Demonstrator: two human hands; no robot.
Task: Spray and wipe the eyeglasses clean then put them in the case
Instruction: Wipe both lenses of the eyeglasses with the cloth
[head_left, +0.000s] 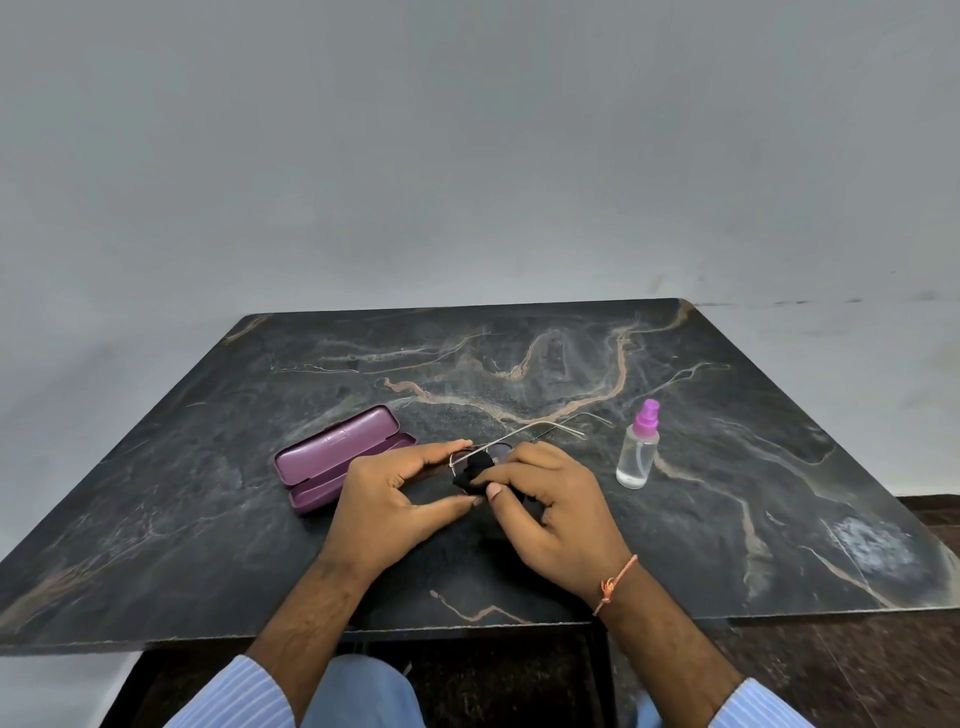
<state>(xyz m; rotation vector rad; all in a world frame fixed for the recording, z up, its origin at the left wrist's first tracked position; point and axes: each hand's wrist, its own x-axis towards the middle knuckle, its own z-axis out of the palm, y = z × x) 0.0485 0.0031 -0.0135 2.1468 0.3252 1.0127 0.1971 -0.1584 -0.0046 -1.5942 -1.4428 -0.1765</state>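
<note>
Soft, even, rather dim light; a pale sheen lies near the worktop (675, 395)'s right near corner. Shadows are faint. Wide-angle bending bows the worktop's edges.

The eyeglasses (519, 441) are held over the dark marble table (727, 467) by the left hand (395, 504), while a black cloth (475, 473) is pinched against one lens by the right hand (556, 504). An open purple case (337, 457) (lid tilted back) is seen to the left, a spray bottle (639, 447) upright to the right.
</note>
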